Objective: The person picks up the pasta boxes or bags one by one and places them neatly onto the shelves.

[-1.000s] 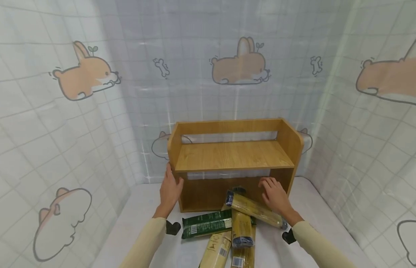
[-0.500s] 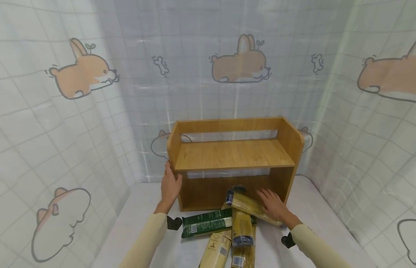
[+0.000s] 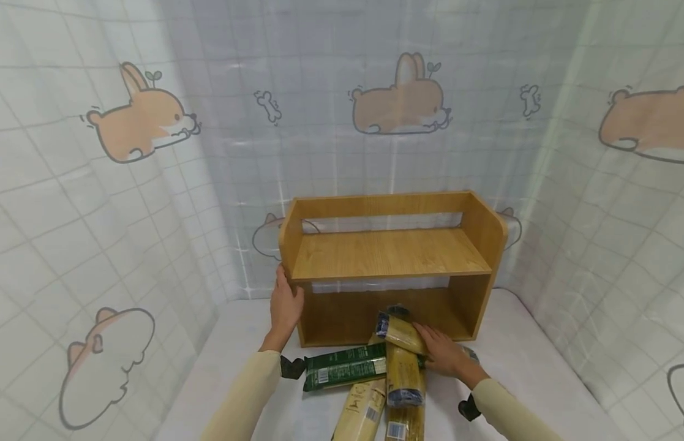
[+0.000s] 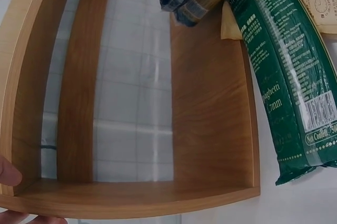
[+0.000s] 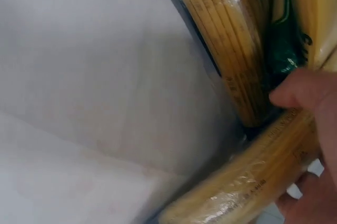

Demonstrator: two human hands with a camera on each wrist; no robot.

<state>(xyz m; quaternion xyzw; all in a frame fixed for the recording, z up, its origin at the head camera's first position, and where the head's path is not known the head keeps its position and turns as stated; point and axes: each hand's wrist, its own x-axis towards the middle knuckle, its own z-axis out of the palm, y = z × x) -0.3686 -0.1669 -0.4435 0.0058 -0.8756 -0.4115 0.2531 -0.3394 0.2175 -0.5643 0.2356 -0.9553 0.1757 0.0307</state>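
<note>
My left hand (image 3: 285, 306) grips the left side panel of a small two-tier wooden shelf (image 3: 391, 252). In the left wrist view the thumb (image 4: 9, 174) lies inside the panel and the fingers are outside. My right hand (image 3: 443, 352) holds the topmost spaghetti pack (image 3: 399, 334), a clear bag with a dark blue end, lying slantwise over the pile. In the right wrist view thumb and fingers sit on either side of this pack (image 5: 247, 176). Beneath it another clear spaghetti pack (image 3: 403, 376) points toward me.
A green spaghetti pack (image 3: 344, 367) lies to the left of the pile. Nearer me are a cream pack (image 3: 360, 410) and a further clear pasta pack (image 3: 403, 425). All lie on a white surface (image 3: 237, 331), before a curtain (image 3: 330, 153) with cartoon dogs.
My right hand has come down from above the pile and left onto the topmost spaghetti pack, and now grips it. The left hand has stayed on the shelf's side panel.
</note>
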